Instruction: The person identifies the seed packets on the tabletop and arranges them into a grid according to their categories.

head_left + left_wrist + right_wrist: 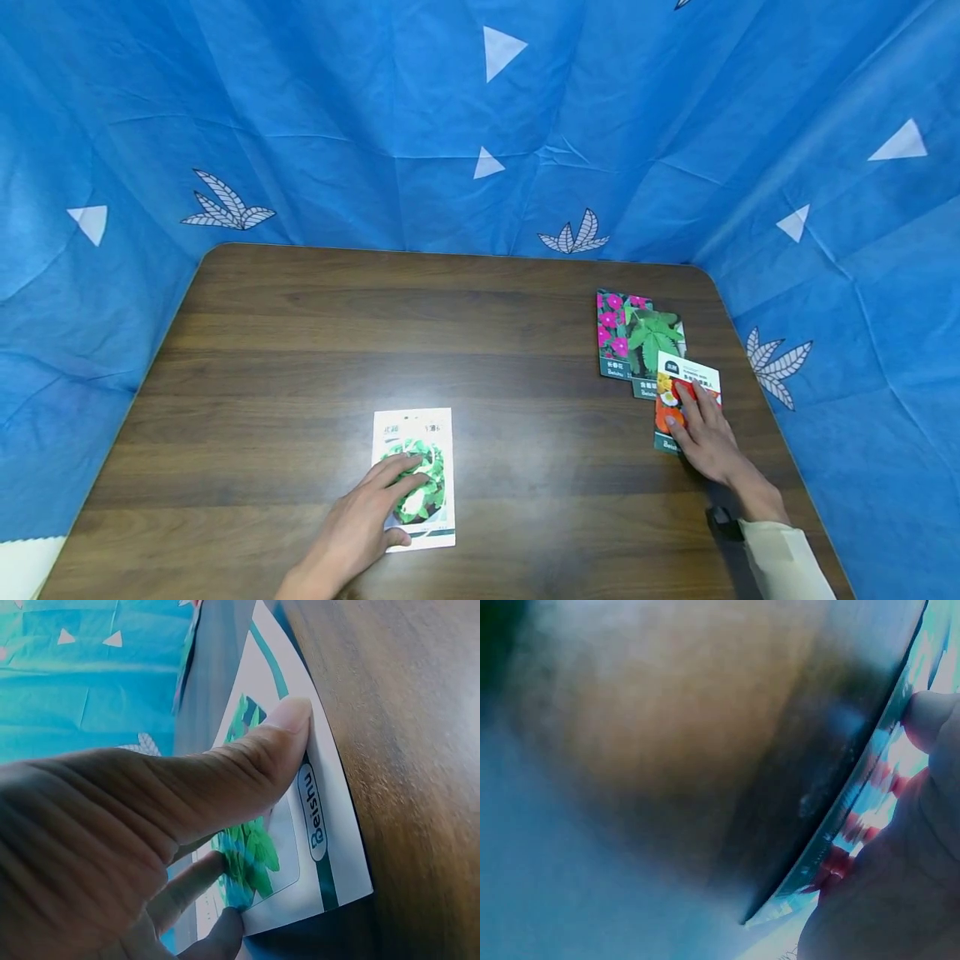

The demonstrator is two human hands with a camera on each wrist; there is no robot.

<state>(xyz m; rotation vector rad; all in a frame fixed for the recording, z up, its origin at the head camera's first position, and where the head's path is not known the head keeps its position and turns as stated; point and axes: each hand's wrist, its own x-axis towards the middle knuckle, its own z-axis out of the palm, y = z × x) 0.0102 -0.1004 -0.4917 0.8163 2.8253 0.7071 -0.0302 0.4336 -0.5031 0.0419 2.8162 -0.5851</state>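
Under my left hand (360, 521) is a white seed packet (442, 500) with a green leafy plant pictured on it. The left wrist view shows the thumb (289, 720) lying on the packet's printed face near its dark green band, with other fingertips on the leaf picture. At the right, my right hand (708, 442) rests with spread fingers on a seed packet (667, 385) showing red, orange and yellow flowers. That packet overlaps a packet with a green leaf (654, 337), which in turn covers part of a packet with pink flowers (611, 333).
A dark wooden table (300, 375) spreads under everything. Blue cloth (390, 117) printed with white triangles and leaves hangs behind it and along both sides. Beneath the right forearm, a dark strap-like item (723, 521) shows by the pale sleeve (783, 558).
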